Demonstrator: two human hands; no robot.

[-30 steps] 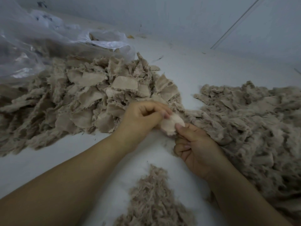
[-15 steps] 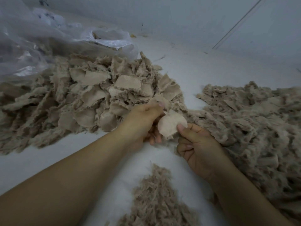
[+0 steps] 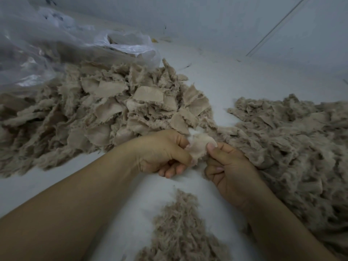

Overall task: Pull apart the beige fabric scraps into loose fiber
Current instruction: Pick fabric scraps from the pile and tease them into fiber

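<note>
Left hand point(image 3: 162, 153) and right hand point(image 3: 229, 166) both pinch one beige scrap point(image 3: 199, 146), grip clenched; fiber pile point(image 3: 178, 228) below, scrap heap point(image 3: 113, 108) behind.

Scrap heaps to either side, fibre nearest

Scrap pile point(image 3: 113, 110) left, plastic bag point(image 3: 47, 49) behind it; another heap point(image 3: 291, 144) right; fibre mound point(image 3: 180, 228) nearest, perhaps loose.

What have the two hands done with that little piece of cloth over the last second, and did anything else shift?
The left hand briefly loosened its fingers on the scrap, then gripped it again, thumb on its lower edge. The right hand kept pinching the other edge. The scrap stayed in one piece between them. The scrap heap, the right-hand pile and the loose fiber stayed put.
</note>
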